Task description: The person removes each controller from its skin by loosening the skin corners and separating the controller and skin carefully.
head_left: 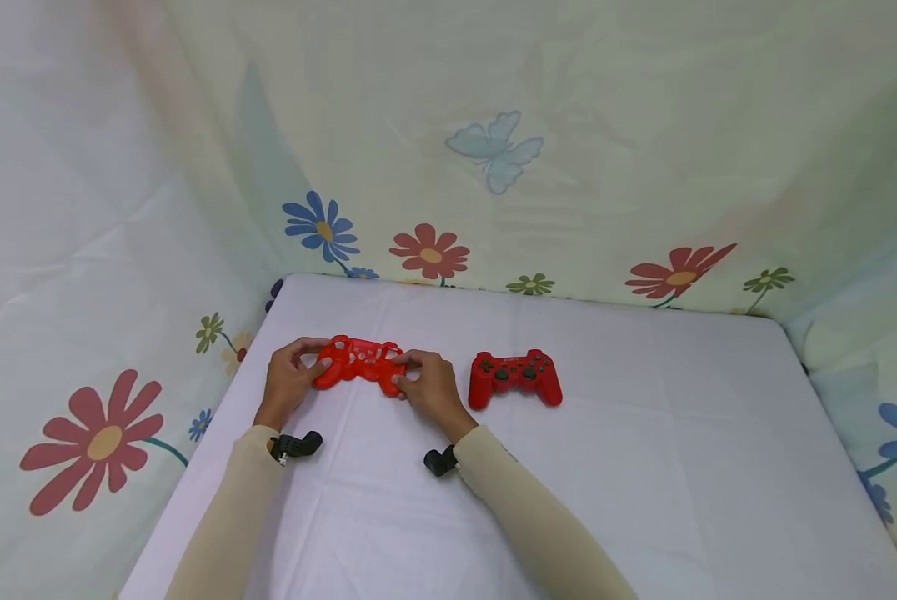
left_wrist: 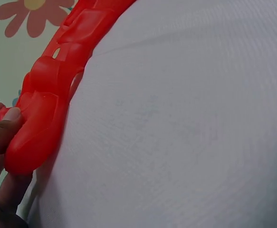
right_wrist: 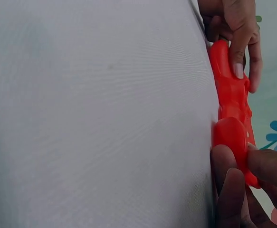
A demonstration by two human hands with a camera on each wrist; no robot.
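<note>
A bright red silicone controller cover (head_left: pixel 367 353) with open cutouts is held level between both hands, close over the table's left half. My left hand (head_left: pixel 289 379) pinches its left grip end, thumb on top; in the left wrist view, fingers show beneath the rounded end of the cover (left_wrist: pixel 43 114). The right hand (head_left: pixel 433 390) grips the other end, and the right wrist view has its fingers around the cover's near lobe (right_wrist: pixel 231 133). To the right of that hand lies a darker red game controller (head_left: pixel 514 377) with black thumbsticks, face up.
A white cloth covers the table (head_left: pixel 643 475). Pale curtains with printed flowers and a butterfly (head_left: pixel 496 152) rise behind and along both sides. Black wrist devices (head_left: pixel 295 446) sit on both wrists over beige sleeves (head_left: pixel 227 508).
</note>
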